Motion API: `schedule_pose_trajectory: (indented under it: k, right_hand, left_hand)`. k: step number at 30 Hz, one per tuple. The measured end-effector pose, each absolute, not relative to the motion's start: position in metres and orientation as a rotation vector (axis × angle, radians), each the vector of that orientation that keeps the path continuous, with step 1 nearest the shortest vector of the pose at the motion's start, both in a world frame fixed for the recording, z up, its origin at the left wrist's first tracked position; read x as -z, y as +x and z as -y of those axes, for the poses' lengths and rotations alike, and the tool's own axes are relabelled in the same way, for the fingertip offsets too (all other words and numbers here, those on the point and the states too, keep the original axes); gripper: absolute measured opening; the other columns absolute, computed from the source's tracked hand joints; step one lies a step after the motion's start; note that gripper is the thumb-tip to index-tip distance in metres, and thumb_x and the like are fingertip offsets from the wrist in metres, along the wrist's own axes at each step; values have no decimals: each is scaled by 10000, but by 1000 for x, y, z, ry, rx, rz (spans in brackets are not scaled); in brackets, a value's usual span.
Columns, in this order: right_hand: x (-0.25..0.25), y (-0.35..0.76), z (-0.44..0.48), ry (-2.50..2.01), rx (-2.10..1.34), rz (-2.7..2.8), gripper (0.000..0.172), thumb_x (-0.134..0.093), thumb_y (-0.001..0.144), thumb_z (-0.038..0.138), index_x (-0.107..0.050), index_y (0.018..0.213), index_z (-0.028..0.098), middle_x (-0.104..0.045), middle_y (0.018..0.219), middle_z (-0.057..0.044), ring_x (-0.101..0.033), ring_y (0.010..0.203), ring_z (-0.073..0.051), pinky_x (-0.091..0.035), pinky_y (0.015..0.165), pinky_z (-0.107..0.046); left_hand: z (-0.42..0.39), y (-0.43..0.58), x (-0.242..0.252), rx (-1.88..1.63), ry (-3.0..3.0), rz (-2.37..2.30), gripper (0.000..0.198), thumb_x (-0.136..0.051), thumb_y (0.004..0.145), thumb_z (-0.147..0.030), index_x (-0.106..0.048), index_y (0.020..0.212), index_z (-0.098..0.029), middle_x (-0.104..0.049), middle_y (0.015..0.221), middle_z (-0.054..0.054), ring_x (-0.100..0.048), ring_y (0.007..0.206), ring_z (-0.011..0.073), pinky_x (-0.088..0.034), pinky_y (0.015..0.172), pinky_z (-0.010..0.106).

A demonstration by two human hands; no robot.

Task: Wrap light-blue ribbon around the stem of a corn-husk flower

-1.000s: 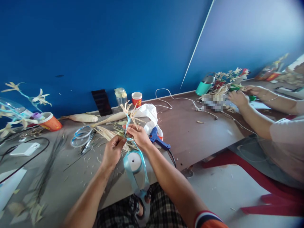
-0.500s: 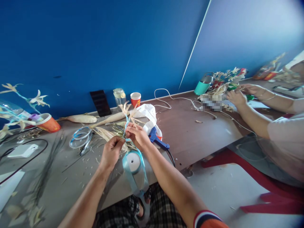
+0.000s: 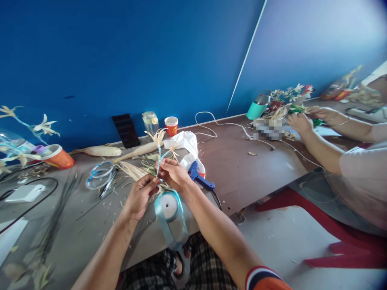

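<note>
My left hand [image 3: 141, 194] is closed in a pinch on the lower end of a thin stem wrapped in light blue ribbon. My right hand [image 3: 173, 174] is closed on the same stem a little higher. The stem carries a pale dried-husk flower [image 3: 159, 138] that stands up above both hands. A spool of light blue ribbon [image 3: 169, 208] lies on the table edge just below my hands, with a loose tail hanging down over my lap. Dried husk strips [image 3: 133, 170] lie under and left of my hands.
A blue glue gun [image 3: 199, 180] lies right of my hands beside a white plastic bag [image 3: 186, 145]. Scissors [image 3: 105, 186], a ribbon coil [image 3: 98, 174], a red cup [image 3: 171, 125], a jar [image 3: 150, 121] and a dark phone [image 3: 125, 129] stand further back. Another person's hands [image 3: 300, 121] work at the right.
My hands have stayed in place, with the right fingers shifting slightly on the stem. The flower leans a little more to the left.
</note>
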State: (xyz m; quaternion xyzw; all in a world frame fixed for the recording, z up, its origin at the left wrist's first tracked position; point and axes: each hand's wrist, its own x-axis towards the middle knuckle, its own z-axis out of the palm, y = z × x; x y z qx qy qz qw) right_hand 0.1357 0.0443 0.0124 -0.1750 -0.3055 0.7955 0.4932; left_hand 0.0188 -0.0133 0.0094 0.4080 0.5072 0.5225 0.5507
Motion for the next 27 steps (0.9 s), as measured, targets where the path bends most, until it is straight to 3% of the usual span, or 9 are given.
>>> schedule_pose_trajectory:
  k: [8, 21, 27]
  right_hand:
    - [-5, 129, -45, -602, -1761, 857, 236, -660, 637, 375, -582, 685, 158, -536, 608, 19, -418, 495, -67, -306, 487, -217]
    - [0, 136, -60, -802, -1245, 749, 239, -550, 691, 309, -554, 886, 170, -465, 628, 47, -352, 474, -62, -260, 451, -212]
    - [-1, 140, -63, -825, -1187, 728, 222, -544, 691, 279, -545, 882, 168, -446, 618, 53, -368, 493, -65, -286, 473, -210]
  left_hand:
    - [12, 16, -11, -1291, 871, -1176, 216, -743, 619, -304, -585, 616, -156, -567, 649, -22, -488, 583, 82, -415, 565, 204]
    - [10, 4, -18, -1449, 733, -1082, 195, -754, 626, -263, -592, 626, -154, -534, 605, -42, -458, 540, 51, -436, 571, 177]
    - [10, -5, -26, -1566, 763, -956, 165, -718, 676, -256, -592, 615, -169, -436, 473, -76, -329, 423, 27, -447, 593, 184]
